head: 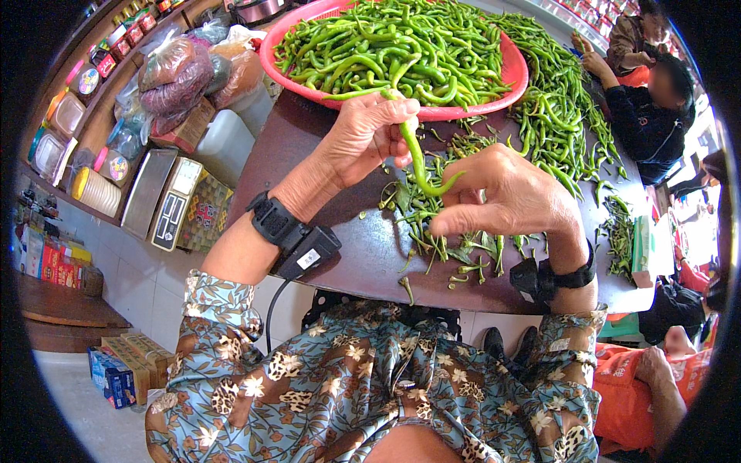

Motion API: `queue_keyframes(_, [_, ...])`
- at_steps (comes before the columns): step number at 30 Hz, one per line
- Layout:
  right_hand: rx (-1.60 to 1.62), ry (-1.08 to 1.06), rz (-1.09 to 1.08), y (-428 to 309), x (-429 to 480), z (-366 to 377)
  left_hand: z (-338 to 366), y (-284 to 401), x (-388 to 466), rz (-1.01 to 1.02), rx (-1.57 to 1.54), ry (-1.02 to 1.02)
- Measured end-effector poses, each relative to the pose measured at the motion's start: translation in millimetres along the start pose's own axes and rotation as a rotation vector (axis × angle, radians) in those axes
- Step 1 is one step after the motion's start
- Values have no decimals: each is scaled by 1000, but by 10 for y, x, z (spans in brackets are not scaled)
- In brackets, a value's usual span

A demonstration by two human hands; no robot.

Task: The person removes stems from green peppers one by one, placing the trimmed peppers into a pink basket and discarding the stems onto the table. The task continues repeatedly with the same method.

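Note:
My left hand point(370, 136) pinches a curved green chili pepper point(414, 153) between thumb and fingers, at the near rim of a red plastic basket point(278, 69) heaped with green chilies. The pepper hangs down with its tip by my right hand point(503, 194). The fingers of my right hand are bent, with the thumb apart from them; whether they touch the tip I cannot tell. Below my hands, plucked stems and leaves point(428, 231) lie scattered on the dark table point(324, 237). A long pile of green chilies point(550, 98) runs along the basket's right side.
Left of the table stand a weighing scale point(173, 208), a white plastic container point(226, 139), filled plastic bags point(179, 75) and shelves with jars. A tissue box point(642, 249) is at the table's right edge. Several people are on the right, one seated in dark clothes point(642, 127) by the table.

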State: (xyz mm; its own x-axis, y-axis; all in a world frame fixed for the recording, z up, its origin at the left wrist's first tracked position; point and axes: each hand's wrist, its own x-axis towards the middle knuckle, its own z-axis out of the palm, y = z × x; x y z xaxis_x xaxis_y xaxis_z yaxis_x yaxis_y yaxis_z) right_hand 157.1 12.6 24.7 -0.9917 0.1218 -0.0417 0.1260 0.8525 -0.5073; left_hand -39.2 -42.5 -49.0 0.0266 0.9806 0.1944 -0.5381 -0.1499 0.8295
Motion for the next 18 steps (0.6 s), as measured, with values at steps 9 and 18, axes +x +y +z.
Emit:
queue_keyframes(9, [323, 290, 205, 8, 6, 7, -37, 18, 7, 70, -39, 71])
queue_keyframes(18, [225, 643, 293, 211, 115, -26, -50, 39, 7, 32, -94, 40])
